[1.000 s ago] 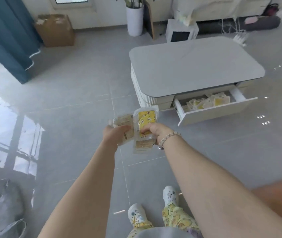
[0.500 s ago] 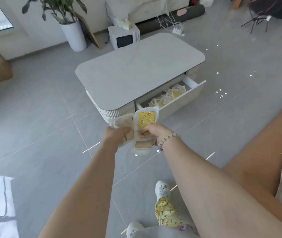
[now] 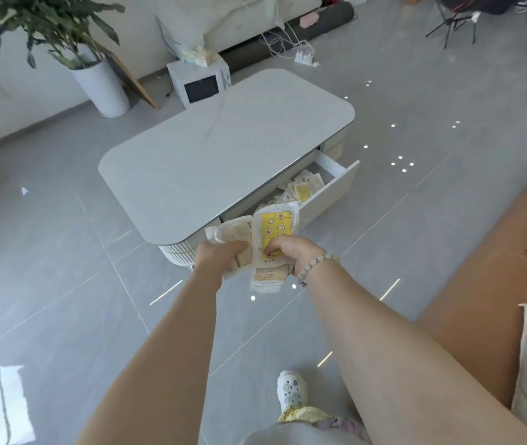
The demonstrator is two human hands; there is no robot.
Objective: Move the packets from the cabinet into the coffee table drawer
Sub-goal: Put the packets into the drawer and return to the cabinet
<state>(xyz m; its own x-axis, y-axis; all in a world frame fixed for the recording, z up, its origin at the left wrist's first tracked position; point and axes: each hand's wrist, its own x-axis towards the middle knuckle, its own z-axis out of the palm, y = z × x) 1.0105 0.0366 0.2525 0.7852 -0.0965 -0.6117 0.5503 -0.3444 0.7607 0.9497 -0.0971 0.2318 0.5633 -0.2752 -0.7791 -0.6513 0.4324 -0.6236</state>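
Note:
My left hand (image 3: 215,255) grips a pale beige packet (image 3: 234,231). My right hand (image 3: 291,253), with a bead bracelet at the wrist, holds a yellow patterned packet (image 3: 277,227) with more packets stacked under it. Both hands are held together in front of me, over the near corner of the white coffee table (image 3: 223,155). The table's drawer (image 3: 332,191) stands pulled out on the right side, with several yellow and white packets (image 3: 303,189) lying in it. The cabinet is out of view.
A brown sofa (image 3: 480,268) with a pale cushion runs along the right. A tall white planter (image 3: 104,88), a small white appliance (image 3: 199,83) and a power strip (image 3: 305,56) with cables stand beyond the table. A folding chair (image 3: 458,17) is at the far right. Grey tile floor surrounds the table.
The view has swung left-to-right as I walked closer; the table and open drawer are now nearer and more central. Both hands keep their hold on the packets.

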